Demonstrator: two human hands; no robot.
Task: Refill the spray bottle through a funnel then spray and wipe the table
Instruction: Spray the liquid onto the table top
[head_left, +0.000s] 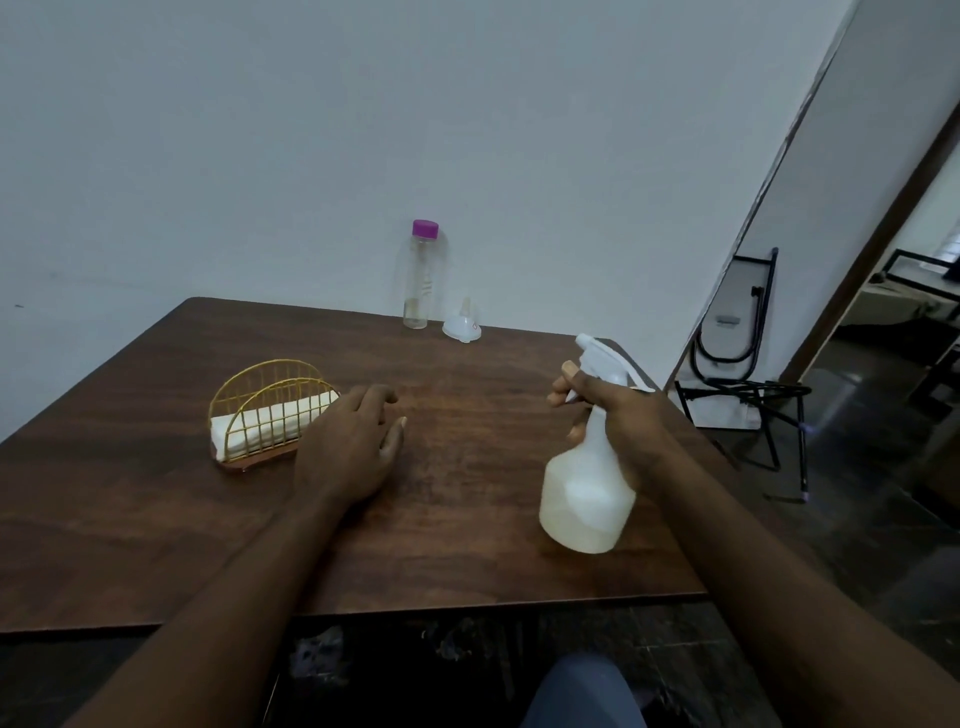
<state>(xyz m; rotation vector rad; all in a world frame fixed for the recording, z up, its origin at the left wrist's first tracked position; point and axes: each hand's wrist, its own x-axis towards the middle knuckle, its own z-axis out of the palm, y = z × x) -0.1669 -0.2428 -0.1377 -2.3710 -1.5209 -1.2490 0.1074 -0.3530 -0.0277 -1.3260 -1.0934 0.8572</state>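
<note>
My right hand (613, 410) grips the neck of a white spray bottle (587, 493), fingers curled at its trigger, nozzle pointing left and away. The bottle is lifted above the right side of the brown wooden table (467, 493) and tilted. My left hand (353, 441) rests flat on the table near its middle, fingers relaxed, holding nothing. A clear bottle with a purple cap (422, 275) stands at the far edge, nearly empty. Beside it on the right a small white funnel (461, 323) lies mouth down.
A gold wire napkin holder (272, 405) with white folded tissues stands on the left of the table, just beside my left hand. A black metal frame (748, 384) and a doorway are off the table's right edge. A white wall runs behind.
</note>
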